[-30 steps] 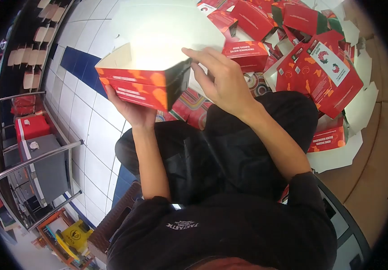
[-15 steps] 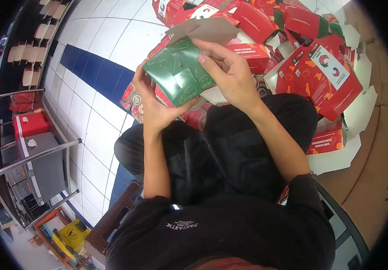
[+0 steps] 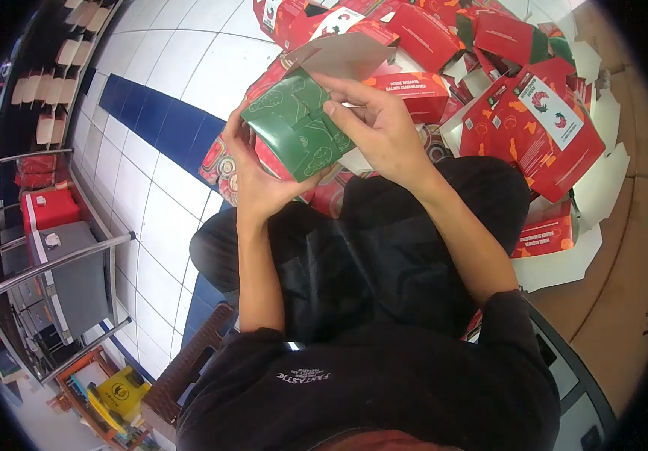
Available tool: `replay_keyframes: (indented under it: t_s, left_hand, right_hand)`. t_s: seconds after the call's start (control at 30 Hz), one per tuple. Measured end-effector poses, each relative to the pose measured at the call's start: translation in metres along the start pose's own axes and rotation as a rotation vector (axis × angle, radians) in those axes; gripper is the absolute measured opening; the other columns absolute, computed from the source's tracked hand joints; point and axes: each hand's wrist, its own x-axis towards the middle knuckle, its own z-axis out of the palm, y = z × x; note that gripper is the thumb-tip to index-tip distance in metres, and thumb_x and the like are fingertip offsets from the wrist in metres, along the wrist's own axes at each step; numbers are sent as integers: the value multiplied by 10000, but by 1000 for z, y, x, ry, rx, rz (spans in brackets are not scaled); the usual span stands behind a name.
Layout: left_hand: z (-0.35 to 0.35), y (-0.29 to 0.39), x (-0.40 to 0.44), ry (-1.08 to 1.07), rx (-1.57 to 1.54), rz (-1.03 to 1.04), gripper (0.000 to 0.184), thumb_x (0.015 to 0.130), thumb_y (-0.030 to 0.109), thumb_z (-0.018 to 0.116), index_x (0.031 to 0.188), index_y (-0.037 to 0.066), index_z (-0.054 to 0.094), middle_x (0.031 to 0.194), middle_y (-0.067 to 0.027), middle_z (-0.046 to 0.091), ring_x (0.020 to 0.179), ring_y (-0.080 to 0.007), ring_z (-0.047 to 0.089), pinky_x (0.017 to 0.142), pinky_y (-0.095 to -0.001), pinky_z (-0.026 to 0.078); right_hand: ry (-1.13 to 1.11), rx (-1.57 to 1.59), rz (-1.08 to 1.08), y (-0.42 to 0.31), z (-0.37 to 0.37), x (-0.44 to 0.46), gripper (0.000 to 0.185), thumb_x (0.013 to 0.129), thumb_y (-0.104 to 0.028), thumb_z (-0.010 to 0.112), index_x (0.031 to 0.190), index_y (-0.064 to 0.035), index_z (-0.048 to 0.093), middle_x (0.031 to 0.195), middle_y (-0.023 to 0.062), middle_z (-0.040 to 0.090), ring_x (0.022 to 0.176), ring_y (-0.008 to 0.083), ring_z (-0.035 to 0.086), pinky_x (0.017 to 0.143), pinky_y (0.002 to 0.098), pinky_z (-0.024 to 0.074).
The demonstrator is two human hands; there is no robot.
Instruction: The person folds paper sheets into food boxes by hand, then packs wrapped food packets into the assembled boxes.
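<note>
Item 1: carton (image 3: 286, 129), one, raised in front of my folded legs, above the patterned mat. Green side turned up toward me, printed with pale line drawings; flap seams cross its middle. Carton sits tilted. Pale lid flap (image 3: 354, 54) stands open at its far edge.

Item 2: my left hand (image 3: 257, 188). Grip closed on the carton: fingers along its left side, thumb at its near lower edge.

Item 3: my right hand (image 3: 390, 139). Thumb laid on the green side, forefinger reaching to the far edge beside the lid flap, other fingers partly hidden. It touches the carton; whether I pinch it, I cannot tell.

Item 4: my legs, in black trousers (image 3: 384, 248), crossed below the carton.

Item 5: patterned mat (image 3: 221, 171), red with ringed circles, partly under my hands.

Item 6: red cartons (image 3: 427, 36), many, heaped ahead of me and to my right, lying at various angles, some with pale flaps spread. One bears a white label (image 3: 549, 111).

Item 7: brown cardboard (image 3: 625, 270), flat, at far right.

Item 8: floor tiles (image 3: 162, 207), white, with a dark blue band (image 3: 158, 114), on my left.

Item 9: metal rack (image 3: 60, 264), far left; a grey case (image 3: 75, 282) and red case (image 3: 49, 207) there.
</note>
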Motion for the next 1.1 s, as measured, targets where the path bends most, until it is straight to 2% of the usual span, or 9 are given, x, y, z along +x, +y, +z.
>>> replay_keyframes:
  t_s: [0.23, 0.3, 0.33, 0.43, 0.5, 0.73, 0.87, 0.93, 1.1]
  left_hand:
    - [-4, -9, 3, 160, -112, -46, 1367, 601, 236, 1078, 1631, 48, 198, 1535, -209, 434, 1442, -336, 488, 1223, -478, 417]
    - [-7, -13, 3, 184, -127, -73, 1360, 613, 229, 1076, 1633, 48, 194, 1543, -207, 428, 1448, -334, 482, 1224, -476, 413]
    - [-7, -14, 3, 205, -138, -97, 1353, 625, 222, 1073, 1635, 47, 189, 1552, -206, 422, 1453, -331, 477, 1226, -473, 408]
    - [-7, -10, 2, 214, -164, -104, 1291, 669, 263, 1054, 1634, 36, 226, 1585, -188, 413, 1484, -328, 453, 1249, -456, 376]
    - [-9, -8, 0, 221, -188, -116, 1291, 671, 259, 1053, 1633, 31, 225, 1586, -190, 411, 1483, -328, 453, 1250, -455, 374]
    - [-23, -16, 1, 333, -200, -150, 1272, 701, 196, 1043, 1631, 28, 191, 1566, -206, 417, 1468, -322, 462, 1235, -448, 400]
    - [-32, -18, 3, 454, -263, -203, 1222, 732, 207, 1030, 1626, 19, 218, 1573, -197, 421, 1476, -317, 457, 1241, -438, 389]
    - [-31, -25, 1, 456, -272, -175, 1165, 797, 242, 986, 1651, 25, 224, 1577, -179, 428, 1477, -318, 455, 1249, -461, 361]
    - [-28, -26, -5, 420, -427, -198, 1208, 746, 296, 1012, 1636, 24, 243, 1579, -172, 420, 1478, -307, 452, 1240, -454, 375]
  right_hand:
    - [197, -384, -86, 6, -87, 35, 380, 1047, -208, 695, 1367, -3, 700, 1157, 97, 787, 940, 150, 724, 823, 314, 575]
    - [165, -1080, -221, 31, -125, 44, 473, 951, -201, 754, 1391, -47, 681, 1267, 179, 756, 1141, 302, 723, 1000, 470, 547]
    - [169, -1083, -222, 50, -131, 39, 473, 951, -201, 754, 1391, -47, 681, 1267, 179, 756, 1141, 302, 723, 1000, 470, 547]
    - [82, -1585, -67, 77, -128, 29, 634, 847, -192, 805, 1453, -107, 639, 1414, 192, 690, 1297, 409, 643, 1118, 631, 444]
    - [-179, -1704, 418, 74, -120, 36, 714, 809, -172, 828, 1488, -149, 606, 1513, 177, 623, 1356, 421, 613, 1140, 699, 399]
    - [-193, -1127, 267, -11, -107, 21, 724, 748, -271, 954, 1382, -61, 672, 1280, 187, 752, 1196, 367, 708, 1072, 465, 522]
    - [-39, -730, 84, -56, -111, 19, 515, 903, -342, 882, 1254, 12, 757, 1091, 83, 785, 1008, 162, 705, 927, 345, 551]
    - [101, -479, 252, -72, -120, 14, 487, 933, -302, 867, 1273, 29, 755, 1095, 44, 787, 969, 96, 704, 894, 269, 539]
    - [160, -322, 134, -105, -147, -13, 375, 977, -190, 827, 1282, 15, 752, 1117, 64, 804, 989, 118, 740, 919, 273, 565]
